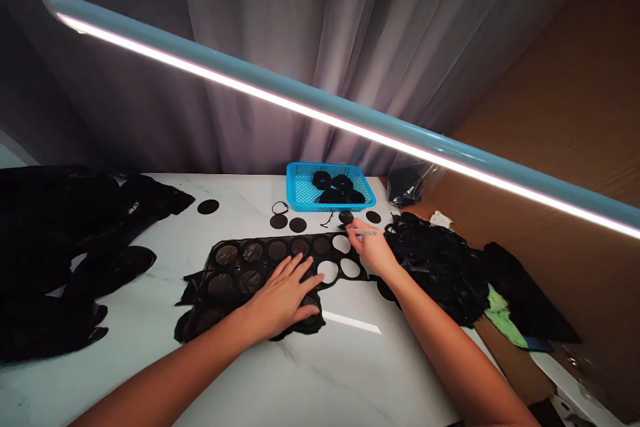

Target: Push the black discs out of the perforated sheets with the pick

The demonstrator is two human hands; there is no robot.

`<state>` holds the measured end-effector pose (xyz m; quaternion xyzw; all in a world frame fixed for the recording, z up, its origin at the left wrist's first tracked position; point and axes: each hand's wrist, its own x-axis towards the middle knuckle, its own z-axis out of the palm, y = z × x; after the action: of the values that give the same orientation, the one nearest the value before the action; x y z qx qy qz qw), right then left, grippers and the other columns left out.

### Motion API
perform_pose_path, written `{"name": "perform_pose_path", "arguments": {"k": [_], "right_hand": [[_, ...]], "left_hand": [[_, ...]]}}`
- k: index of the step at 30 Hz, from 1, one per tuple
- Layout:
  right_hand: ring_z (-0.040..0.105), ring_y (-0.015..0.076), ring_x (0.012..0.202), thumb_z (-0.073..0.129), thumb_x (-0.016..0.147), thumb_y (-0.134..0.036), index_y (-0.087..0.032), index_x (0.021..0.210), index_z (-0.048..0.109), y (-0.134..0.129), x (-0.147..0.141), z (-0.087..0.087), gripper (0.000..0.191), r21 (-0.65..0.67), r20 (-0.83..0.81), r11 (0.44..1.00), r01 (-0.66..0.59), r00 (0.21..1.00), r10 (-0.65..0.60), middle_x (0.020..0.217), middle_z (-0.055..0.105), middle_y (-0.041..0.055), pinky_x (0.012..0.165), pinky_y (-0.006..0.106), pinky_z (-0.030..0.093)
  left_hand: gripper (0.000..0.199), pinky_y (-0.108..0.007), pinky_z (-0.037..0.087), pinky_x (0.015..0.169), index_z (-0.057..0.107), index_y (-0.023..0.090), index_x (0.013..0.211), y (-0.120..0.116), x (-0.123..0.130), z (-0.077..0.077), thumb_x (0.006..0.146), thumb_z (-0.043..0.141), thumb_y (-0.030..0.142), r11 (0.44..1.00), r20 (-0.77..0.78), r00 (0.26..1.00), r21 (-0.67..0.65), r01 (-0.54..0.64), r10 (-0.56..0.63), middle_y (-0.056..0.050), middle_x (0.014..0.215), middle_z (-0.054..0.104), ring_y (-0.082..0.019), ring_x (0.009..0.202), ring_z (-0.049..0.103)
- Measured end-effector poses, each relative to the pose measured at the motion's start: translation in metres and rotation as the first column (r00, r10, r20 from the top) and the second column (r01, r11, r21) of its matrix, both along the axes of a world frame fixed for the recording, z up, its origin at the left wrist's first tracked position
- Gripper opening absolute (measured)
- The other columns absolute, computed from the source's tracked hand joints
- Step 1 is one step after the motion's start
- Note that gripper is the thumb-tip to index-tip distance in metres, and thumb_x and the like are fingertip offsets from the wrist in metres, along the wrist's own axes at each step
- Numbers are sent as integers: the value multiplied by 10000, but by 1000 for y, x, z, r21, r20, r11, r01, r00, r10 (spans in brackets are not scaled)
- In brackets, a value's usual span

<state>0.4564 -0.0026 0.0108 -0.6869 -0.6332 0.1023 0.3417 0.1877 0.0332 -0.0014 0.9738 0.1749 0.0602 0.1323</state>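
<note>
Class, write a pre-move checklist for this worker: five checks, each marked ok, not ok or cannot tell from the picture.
1. Left hand on the black sheet: ok, spread over it.
2. Right hand gripping the slim pale tool: ok, held near the sheet's far edge.
3. Tool's tip undamaged: cannot tell, too small and dark.
4. Tabletop free of loose discs: not ok, several lie near the blue basket.
5. Lamp lit: ok, glowing.
</note>
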Motion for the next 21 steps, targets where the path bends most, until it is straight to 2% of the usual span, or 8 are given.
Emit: {"name": "perform_pose_path", "arguments": {"k": [3,7,14,21], "right_hand": [[553,149,693,433,922,-247,-214,790,499,5,-22,-4,151,-60,-136,977,-203,972,193,832,656,17,668,255,411],[587,159,785,472,905,-214,-203,806,562,9,-33,-10,134,-91,-221,940,-329,927,303,886,668,21,723,275,431],[590,168,880,524,891,-180,-195,749,566,12,-28,-13,149,-83,-242,914,-397,898,368,935,652,36,798,297,436],[574,159,839,516,903,-170,-192,823,586,13,-25,-10,108,-98,-203,906,-412,900,387,911,621,29,759,284,445]], "left_hand": [[569,-494,259,1155,446,224,1421,10,12,-9,915,607,431,996,65,995,41,-84,82,-137,1518,385,-299,1429,291],[544,-508,239,1158,436,236,1427,17,17,-22,940,564,441,992,76,992,64,-105,100,-124,1547,334,-291,1449,238],[530,-507,219,1160,429,257,1432,15,14,-21,948,546,439,992,54,994,67,-103,99,-112,1562,304,-289,1458,205],[532,-502,205,1165,423,258,1436,15,15,-21,948,542,434,992,43,994,62,-106,103,-109,1564,301,-284,1462,192]]}}
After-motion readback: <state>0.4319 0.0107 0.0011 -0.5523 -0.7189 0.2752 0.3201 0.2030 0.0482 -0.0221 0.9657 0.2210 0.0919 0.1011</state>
